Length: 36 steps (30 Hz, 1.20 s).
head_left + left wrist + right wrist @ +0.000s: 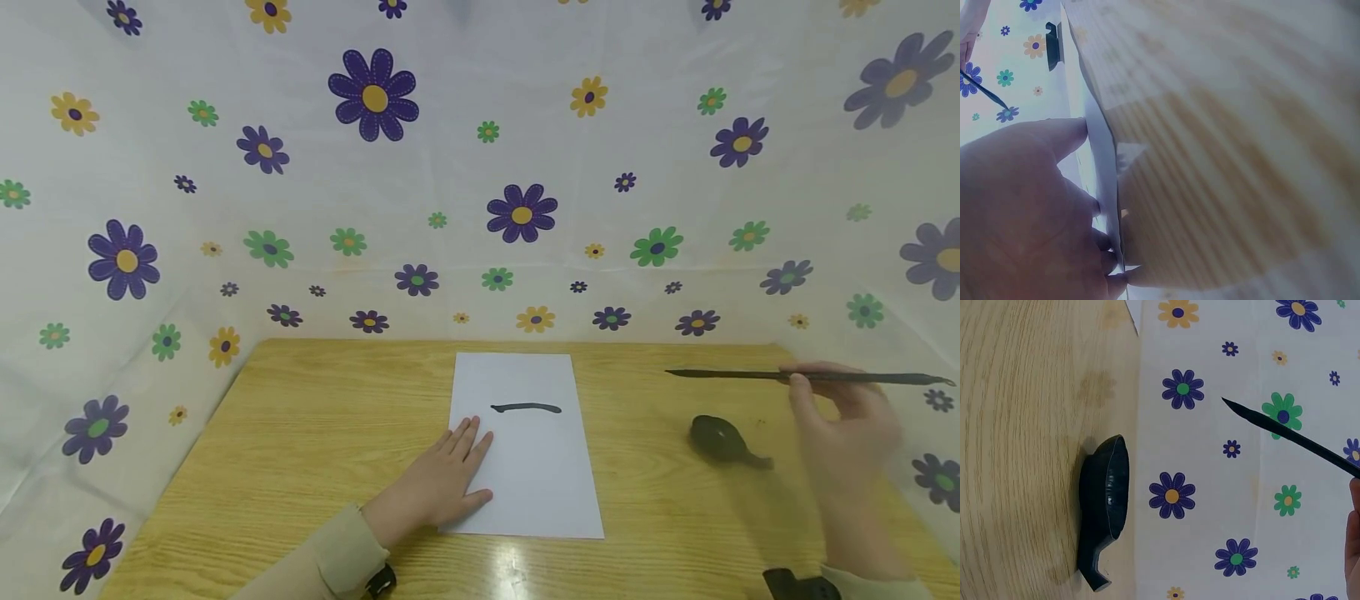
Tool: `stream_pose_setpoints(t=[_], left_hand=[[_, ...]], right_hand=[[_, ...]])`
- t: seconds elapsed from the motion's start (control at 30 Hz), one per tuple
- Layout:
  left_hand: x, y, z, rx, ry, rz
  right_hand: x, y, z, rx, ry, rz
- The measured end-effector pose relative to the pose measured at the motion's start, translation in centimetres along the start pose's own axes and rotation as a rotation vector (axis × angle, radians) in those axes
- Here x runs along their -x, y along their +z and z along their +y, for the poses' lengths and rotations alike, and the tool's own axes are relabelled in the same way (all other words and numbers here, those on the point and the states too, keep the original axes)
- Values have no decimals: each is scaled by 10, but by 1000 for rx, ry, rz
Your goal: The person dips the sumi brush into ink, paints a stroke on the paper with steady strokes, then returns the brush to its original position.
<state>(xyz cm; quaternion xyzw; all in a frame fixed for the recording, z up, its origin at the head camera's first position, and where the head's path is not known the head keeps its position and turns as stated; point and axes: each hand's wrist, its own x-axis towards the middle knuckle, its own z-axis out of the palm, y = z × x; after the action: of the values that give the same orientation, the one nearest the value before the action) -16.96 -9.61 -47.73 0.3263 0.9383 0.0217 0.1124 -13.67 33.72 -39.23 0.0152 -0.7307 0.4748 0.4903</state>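
My left hand (pixel 442 477) lies on the left edge of a white sheet of paper (pixel 532 492), fingers spread and straight. A single black horizontal stroke (pixel 527 407) marks the paper just beyond the fingertips. At the right, my right hand (pixel 843 417) pinches a dark writing brush (pixel 727 374) in the air, its tip pointing left. Below the brush, a black ink dish (pixel 720 439) with a short handle stands on the table. In the right wrist view the brush (pixel 1297 439) is raised apart from the dish (pixel 1104 494).
The wooden table (pixel 300 433) spreads around the paper. Flower-printed white cloth (pixel 450 167) hangs at the back and along both sides, close to the right hand. Dark bands or devices sit at both wrists.
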Motion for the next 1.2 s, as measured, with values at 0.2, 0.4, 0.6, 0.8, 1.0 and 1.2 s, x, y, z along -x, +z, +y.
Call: stream_pose_setpoints(t=[0.2, 0.4, 0.6, 0.8, 1.0, 1.2], left_hand=[[0, 0, 0, 3, 0, 2], [0, 2, -2, 6, 2, 4], [-1, 3, -2, 9, 3, 4], [0, 2, -1, 24, 7, 5], [0, 0, -1, 47, 11, 8], [1, 0, -1, 50, 8, 1]], right_hand=[[-2, -10, -3, 11, -15, 13], [-3, -17, -3, -17, -19, 41], [-4, -27, 1, 56, -42, 7], [-3, -37, 1, 177, -61, -30], [-1, -42, 0, 299, 1, -44], [2, -46, 0, 281, 11, -44]])
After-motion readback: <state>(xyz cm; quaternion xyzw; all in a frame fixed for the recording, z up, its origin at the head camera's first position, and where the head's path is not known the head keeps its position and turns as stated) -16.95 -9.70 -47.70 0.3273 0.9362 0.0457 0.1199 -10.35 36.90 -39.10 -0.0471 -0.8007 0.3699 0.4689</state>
